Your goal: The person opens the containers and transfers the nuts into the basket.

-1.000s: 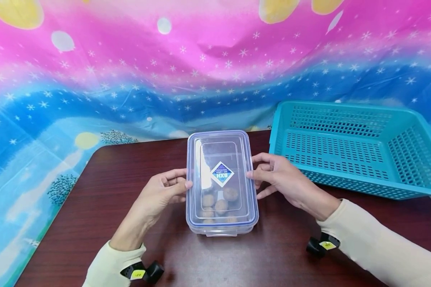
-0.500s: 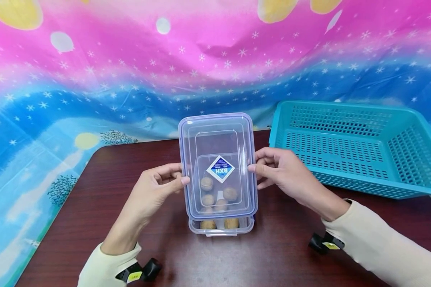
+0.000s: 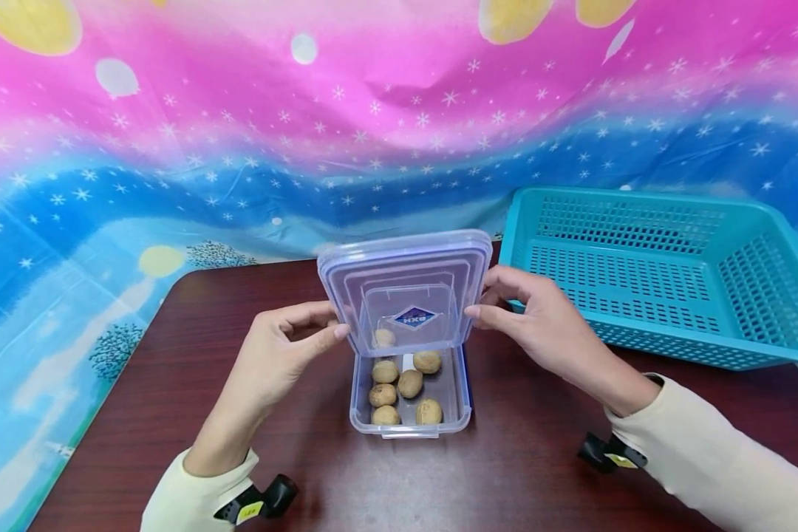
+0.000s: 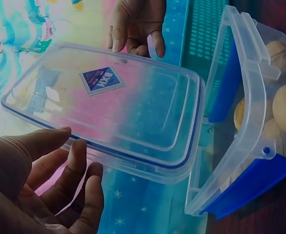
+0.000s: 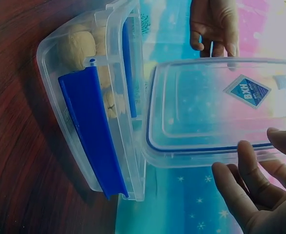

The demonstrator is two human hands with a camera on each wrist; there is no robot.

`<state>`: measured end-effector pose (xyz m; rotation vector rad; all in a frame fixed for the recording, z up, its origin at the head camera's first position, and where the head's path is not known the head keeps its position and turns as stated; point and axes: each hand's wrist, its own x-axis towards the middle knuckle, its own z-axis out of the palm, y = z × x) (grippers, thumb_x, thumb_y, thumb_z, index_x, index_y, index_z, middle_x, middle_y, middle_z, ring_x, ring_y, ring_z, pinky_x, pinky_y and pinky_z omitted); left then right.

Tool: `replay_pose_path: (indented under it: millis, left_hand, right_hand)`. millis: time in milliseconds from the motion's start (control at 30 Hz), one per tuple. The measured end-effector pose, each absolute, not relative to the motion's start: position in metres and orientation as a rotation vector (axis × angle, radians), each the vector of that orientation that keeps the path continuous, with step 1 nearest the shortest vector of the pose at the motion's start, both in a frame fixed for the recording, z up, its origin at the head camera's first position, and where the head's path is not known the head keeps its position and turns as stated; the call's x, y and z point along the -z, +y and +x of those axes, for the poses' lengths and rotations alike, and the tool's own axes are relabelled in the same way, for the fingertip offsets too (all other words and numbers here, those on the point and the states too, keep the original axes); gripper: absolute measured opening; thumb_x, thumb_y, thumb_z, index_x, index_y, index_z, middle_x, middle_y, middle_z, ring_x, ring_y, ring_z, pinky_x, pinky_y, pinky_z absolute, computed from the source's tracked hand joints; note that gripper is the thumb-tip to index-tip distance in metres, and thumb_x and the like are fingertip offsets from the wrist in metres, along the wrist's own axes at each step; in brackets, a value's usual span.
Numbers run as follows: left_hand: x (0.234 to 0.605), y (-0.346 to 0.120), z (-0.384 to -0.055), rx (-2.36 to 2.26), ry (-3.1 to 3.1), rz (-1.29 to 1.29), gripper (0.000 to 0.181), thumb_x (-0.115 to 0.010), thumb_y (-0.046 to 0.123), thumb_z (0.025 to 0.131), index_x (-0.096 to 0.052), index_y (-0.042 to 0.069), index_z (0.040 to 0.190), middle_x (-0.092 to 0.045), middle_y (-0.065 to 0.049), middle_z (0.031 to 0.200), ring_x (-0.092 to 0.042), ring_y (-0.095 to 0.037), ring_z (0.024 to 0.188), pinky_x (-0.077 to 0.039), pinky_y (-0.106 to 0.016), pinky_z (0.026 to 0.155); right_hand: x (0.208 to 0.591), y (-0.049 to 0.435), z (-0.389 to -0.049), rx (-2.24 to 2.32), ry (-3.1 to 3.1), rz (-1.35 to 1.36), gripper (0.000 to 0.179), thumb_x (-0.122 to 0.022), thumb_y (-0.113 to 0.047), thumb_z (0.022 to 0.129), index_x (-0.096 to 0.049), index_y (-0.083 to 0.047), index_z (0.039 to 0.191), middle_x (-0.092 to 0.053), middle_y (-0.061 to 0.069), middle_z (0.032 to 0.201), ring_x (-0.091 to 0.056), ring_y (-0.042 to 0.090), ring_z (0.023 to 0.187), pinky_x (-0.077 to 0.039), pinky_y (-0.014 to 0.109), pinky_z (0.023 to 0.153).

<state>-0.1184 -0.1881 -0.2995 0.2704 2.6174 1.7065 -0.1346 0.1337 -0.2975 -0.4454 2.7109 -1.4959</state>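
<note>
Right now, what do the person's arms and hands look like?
The left hand and right hand are bare, with no gloves or rings showing. The left sleeve and right sleeve are plain pale cream. The left camera and right camera are small and black, each with a yellow label too small to read.

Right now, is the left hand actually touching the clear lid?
Touching. The left wrist view shows it: the left hand has its thumb tip on the long edge of the clear lid, no gap between.
</note>
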Motion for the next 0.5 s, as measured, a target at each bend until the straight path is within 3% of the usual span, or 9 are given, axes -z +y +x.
replay_pose_path:
  millis: [233,400,500]
  left_hand:
    - [0.301,-0.189,-0.116,-1.682,2.653,0.285,0.023,-0.078,0.02,0.095,-0.08,0.015,0.118,-0.08,-0.006,0.108,-0.075,-0.013,0.096,-0.057,-0.025,0.082]
    - [0.305,-0.19,-0.114,-1.708,2.604,0.282,0.029,-0.076,0.018,0.097,-0.077,0.015,0.126,-0.078,-0.008,0.117,-0.075,-0.011,0.097,-0.058,-0.025,0.083]
    - [0.309,-0.19,-0.114,-1.722,2.57,0.272,0.032,-0.075,0.016,0.098,-0.075,0.015,0.131,-0.077,-0.01,0.121,-0.075,-0.009,0.099,-0.058,-0.023,0.085]
  right_hand:
    - [0.301,0.135,-0.135,1.486,2.752,-0.513,0.02,-0.075,-0.022,0.099,-0.071,-0.023,0.118,-0.075,-0.004,0.109,-0.068,0.017,0.102,-0.054,0.036,0.087]
    - [0.307,0.134,-0.134,1.537,2.705,-0.523,0.022,-0.072,-0.007,0.097,-0.07,-0.017,0.117,-0.074,0.003,0.121,-0.071,0.022,0.11,-0.059,0.045,0.096]
    - [0.309,0.134,-0.133,1.545,2.689,-0.519,0.025,-0.071,-0.006,0.098,-0.069,-0.015,0.12,-0.074,0.007,0.125,-0.072,0.025,0.11,-0.059,0.046,0.097]
